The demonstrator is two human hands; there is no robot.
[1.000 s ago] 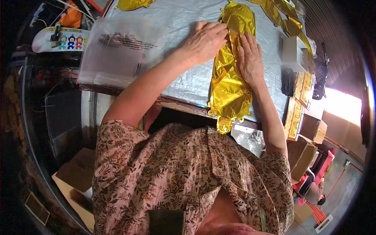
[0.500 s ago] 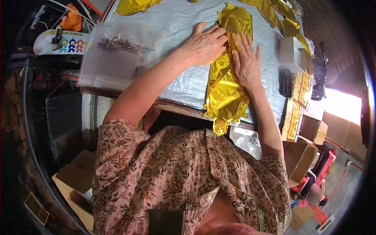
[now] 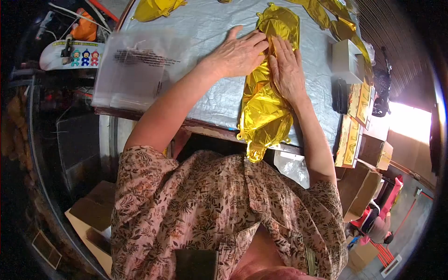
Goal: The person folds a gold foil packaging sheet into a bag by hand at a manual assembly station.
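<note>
A long gold foil balloon (image 3: 268, 116), uninflated and creased, lies lengthwise on the covered table, its tabbed lower end hanging over the near edge. My left hand (image 3: 240, 53) is at its left side, fingers bent onto the foil and the little finger sticking out; the thumb is hidden. Flat along the right side rests my right hand (image 3: 288, 72), fingers stretched out and pointing away from me. Its fingertips are close to those of my left hand.
Clear plastic bags (image 3: 135, 70) with printed text lie at the table's left. More gold foil (image 3: 158, 8) is at the far edge. A white box (image 3: 347, 60) and patterned cartons (image 3: 350, 140) stand at right. Another person (image 3: 378, 226) is in the right background.
The right hand has slid slightly left, closer to the left hand. The balloon's near end has shifted a little left. The view has also moved slightly.
</note>
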